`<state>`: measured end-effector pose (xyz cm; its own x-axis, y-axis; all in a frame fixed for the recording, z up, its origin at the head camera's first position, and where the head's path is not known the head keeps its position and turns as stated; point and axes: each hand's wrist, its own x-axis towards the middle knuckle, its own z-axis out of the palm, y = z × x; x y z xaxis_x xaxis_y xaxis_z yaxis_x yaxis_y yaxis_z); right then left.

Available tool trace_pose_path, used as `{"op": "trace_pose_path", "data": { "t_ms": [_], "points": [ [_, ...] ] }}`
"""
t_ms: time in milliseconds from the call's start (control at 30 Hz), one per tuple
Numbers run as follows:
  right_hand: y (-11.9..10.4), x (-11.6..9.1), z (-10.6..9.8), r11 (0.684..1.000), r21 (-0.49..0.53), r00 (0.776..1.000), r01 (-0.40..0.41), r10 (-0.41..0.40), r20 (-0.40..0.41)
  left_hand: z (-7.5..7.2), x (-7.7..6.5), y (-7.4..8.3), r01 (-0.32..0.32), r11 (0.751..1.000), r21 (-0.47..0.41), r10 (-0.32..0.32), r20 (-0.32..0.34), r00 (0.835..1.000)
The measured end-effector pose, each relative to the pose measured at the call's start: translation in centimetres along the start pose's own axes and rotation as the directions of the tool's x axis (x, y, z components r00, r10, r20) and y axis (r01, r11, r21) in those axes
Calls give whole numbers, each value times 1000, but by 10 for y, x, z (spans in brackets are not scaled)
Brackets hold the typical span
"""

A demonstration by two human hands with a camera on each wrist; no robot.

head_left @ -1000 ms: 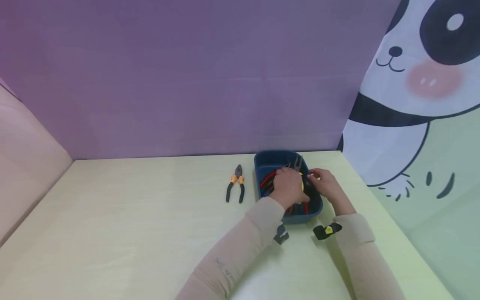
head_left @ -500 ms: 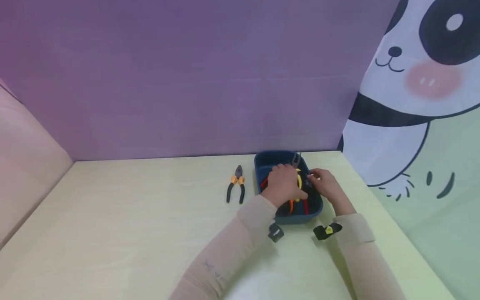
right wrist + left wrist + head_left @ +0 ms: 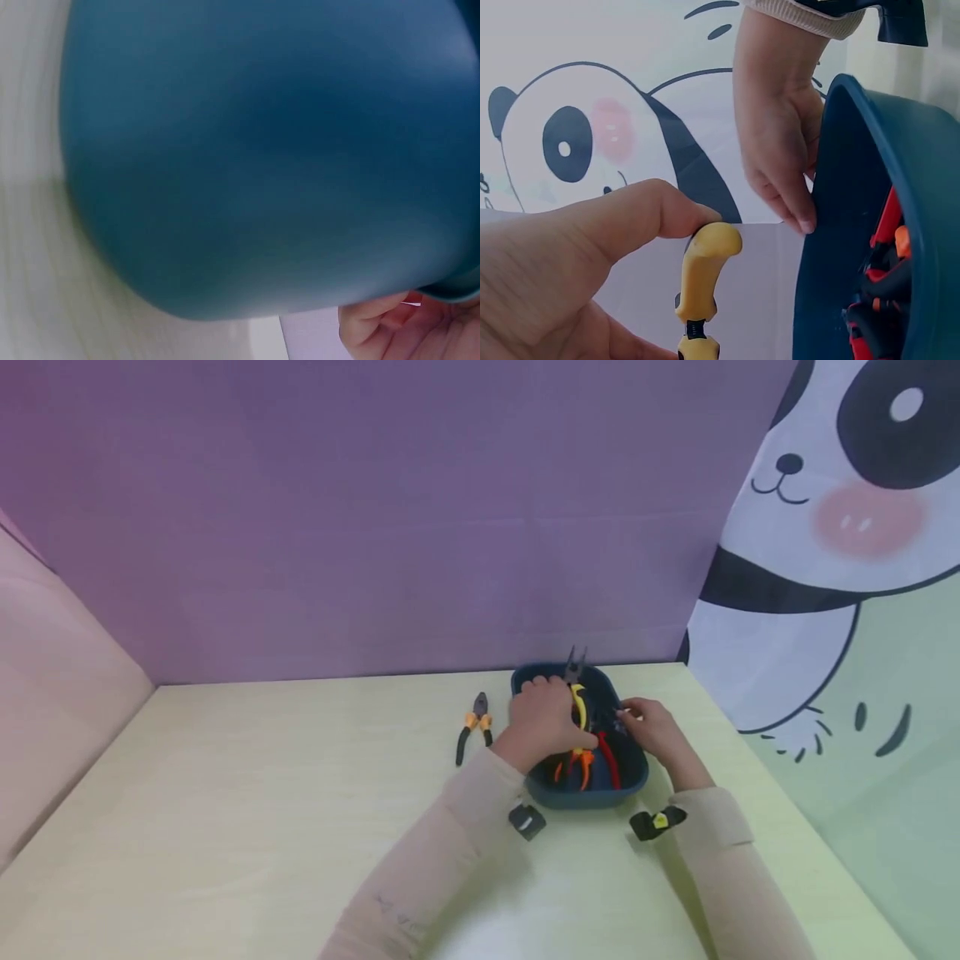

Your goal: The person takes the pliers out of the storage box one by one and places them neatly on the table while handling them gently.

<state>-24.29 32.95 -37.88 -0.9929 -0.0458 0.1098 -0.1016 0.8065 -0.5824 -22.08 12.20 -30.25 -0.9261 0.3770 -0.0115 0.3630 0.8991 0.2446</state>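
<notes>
My left hand (image 3: 543, 718) grips a pair of pliers with yellow handles (image 3: 580, 706) over the blue bin. The pliers' narrow grey jaws stand apart and point toward the back wall. In the left wrist view, the thumb of my left hand (image 3: 577, 255) presses near the end of one yellow handle (image 3: 701, 277). My right hand (image 3: 651, 727) holds the right rim of the blue bin (image 3: 585, 798). Inside the bin lie orange-handled pliers (image 3: 583, 766) and a red handle (image 3: 609, 760); the left hand covers part of the contents.
Black-and-orange pliers (image 3: 477, 718) lie on the pale table (image 3: 285, 793), just left of the bin. A purple wall (image 3: 337, 527) rises behind the table, and a panda-printed wall (image 3: 840, 635) borders its right side.
The left hand has moved left and lifted the yellow-handled pliers up from among the tools, baring the orange and red handles. The right hand has stayed at the bin's rim.
</notes>
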Motion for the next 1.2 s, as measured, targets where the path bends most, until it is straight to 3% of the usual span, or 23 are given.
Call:
{"op": "trace_pose_path", "data": {
  "t_ms": [333, 800, 1200],
  "points": [
    [0, 0, 0, 1000, 0, 1000, 14, -14, -9, -8, -12, -17, 61, 998, -10, -61, 37, 997],
    [-5, -1, -4, 1000, 7, 1000, -11, 11, 6, -13, -18, -58, 141, 987, -77, -139, 25, 990],
    [-2, -1, 0, 1000, 9, 1000, -23, 23, 11, -5, -18, -94, 168, 975, -143, -170, 0, 986]
  ]
}}
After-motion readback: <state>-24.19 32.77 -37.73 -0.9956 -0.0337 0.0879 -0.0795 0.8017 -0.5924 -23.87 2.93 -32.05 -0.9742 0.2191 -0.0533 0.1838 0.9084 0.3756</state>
